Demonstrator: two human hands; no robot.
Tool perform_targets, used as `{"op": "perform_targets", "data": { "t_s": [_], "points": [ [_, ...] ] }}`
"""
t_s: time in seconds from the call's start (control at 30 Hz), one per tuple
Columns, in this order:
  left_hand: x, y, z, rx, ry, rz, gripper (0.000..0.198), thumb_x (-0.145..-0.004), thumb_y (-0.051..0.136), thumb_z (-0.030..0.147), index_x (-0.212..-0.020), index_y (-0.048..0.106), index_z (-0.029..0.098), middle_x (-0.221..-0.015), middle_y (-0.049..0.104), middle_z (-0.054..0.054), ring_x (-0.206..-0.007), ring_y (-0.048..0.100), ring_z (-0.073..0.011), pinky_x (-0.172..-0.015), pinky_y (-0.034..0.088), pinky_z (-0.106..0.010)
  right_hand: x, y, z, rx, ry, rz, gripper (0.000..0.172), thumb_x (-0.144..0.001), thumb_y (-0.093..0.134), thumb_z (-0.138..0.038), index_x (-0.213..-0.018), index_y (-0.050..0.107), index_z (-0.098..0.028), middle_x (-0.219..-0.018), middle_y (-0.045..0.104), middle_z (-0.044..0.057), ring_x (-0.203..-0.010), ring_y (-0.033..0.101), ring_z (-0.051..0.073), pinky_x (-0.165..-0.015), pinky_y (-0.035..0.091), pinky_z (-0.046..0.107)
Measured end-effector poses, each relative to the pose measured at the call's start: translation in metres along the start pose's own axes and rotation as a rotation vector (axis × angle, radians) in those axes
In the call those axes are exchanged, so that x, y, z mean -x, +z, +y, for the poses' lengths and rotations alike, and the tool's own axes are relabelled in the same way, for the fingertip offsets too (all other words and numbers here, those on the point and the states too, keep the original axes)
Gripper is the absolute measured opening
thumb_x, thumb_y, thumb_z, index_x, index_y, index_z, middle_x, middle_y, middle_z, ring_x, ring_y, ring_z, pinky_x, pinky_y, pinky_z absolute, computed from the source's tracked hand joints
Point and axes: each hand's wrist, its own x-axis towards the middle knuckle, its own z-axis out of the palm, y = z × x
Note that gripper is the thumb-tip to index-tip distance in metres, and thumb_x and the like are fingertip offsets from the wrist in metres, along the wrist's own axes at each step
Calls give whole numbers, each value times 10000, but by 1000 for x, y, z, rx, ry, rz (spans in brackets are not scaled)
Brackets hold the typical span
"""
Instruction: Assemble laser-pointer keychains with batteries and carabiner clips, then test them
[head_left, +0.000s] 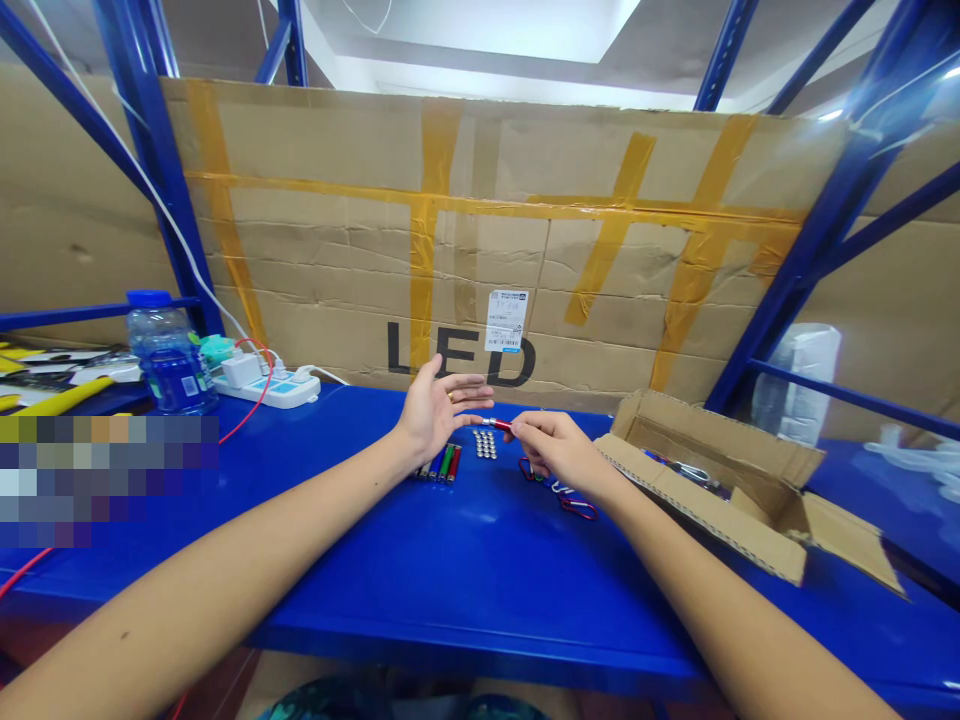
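Note:
My right hand is closed in a pinch on a slim red metal tube with a silver end, which looks like a small penlight. The silver end points left, towards my left hand. That hand is open, palm turned inward, fingers stretched out; its lowest finger reaches the silver end, and I cannot tell whether they touch. Between the hands, small round silver button cells lie in rows on the table. Several coloured tubes lie side by side below my left hand. Under my right hand are coloured carabiner clips, partly hidden.
An open cardboard box with small items inside stands at right. On the left are a blue-capped bottle and a white power strip with a red cable. A large cardboard sheet forms the back of the blue table.

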Motion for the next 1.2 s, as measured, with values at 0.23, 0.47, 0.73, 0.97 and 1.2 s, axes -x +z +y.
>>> {"op": "perform_targets", "data": {
  "t_s": [0.23, 0.47, 0.73, 0.97, 1.2],
  "points": [
    [-2, -3, -1, 11, -10, -31, 678, -890, 303, 656, -1014, 687, 112, -1019, 720, -181, -1002, 665, -314, -818, 517, -419, -1, -1, -2, 46, -22, 101, 237, -785, 529, -378, -682, 602, -178, -467, 391, -53, -428, 354, 100, -449, 292, 253],
    [-1, -2, -1, 21, -22, -36, 671, -904, 296, 647, -953, 697, 111, -992, 723, -176, -954, 678, -304, -798, 518, -404, 0, -7, -6, 157, -96, 186, 252, -769, 493, -333, -626, 622, -170, -456, 396, -33, -479, 360, 113, -492, 286, 265],
    [-2, -3, -2, 9, -17, -49, 667, -902, 303, 648, -956, 700, 114, -985, 726, -177, -964, 678, -304, -826, 513, -421, 0, -6, -6, 198, -86, 157, 264, -774, 490, -339, -613, 613, -169, -461, 414, -30, -487, 376, 115, -490, 290, 257],
    [-1, -1, -1, 12, -30, -35, 648, -907, 316, 639, -908, 701, 118, -942, 728, -169, -936, 682, -296, -825, 510, -413, -1, -4, -4, 208, -84, 156, 231, -768, 512, -320, -633, 619, -165, -547, 522, -9, -525, 453, 126, -521, 345, 260],
    [-1, -1, -1, 19, -32, -33, 647, -917, 307, 626, -873, 700, 113, -919, 724, -173, -908, 685, -289, -826, 509, -409, -1, -3, -5, 180, -40, 141, 214, -770, 505, -328, -660, 601, -172, -503, 472, -35, -443, 405, 104, -465, 322, 251]
  ]
}}
